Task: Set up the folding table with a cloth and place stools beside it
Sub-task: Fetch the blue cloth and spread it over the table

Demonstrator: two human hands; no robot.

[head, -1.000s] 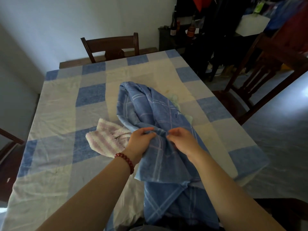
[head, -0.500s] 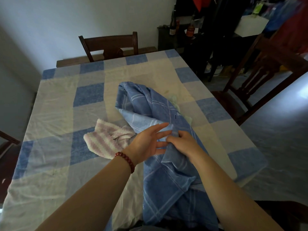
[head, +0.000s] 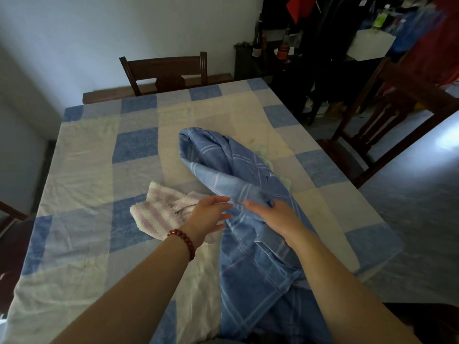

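A bunched blue plaid cloth (head: pixel 223 165) lies on the table and hangs over the near edge. The table is covered by a blue-and-cream checked tablecloth (head: pixel 99 155). My left hand (head: pixel 211 217), with a red bead bracelet at the wrist, hovers with fingers spread just left of the blue cloth. My right hand (head: pixel 278 219) rests flat on the blue cloth with its fingers extended. The fingertips of both hands nearly meet. No stool is in view.
A pink-and-white striped towel (head: pixel 159 214) lies left of my left hand. A dark wooden chair (head: pixel 164 73) stands at the far end, another chair (head: pixel 387 115) at the right. Bottles on a dark cabinet (head: pixel 263 55) stand at the back right.
Both hands pinched a fold of the blue cloth a second ago. They have since opened, and the fold has dropped lower.
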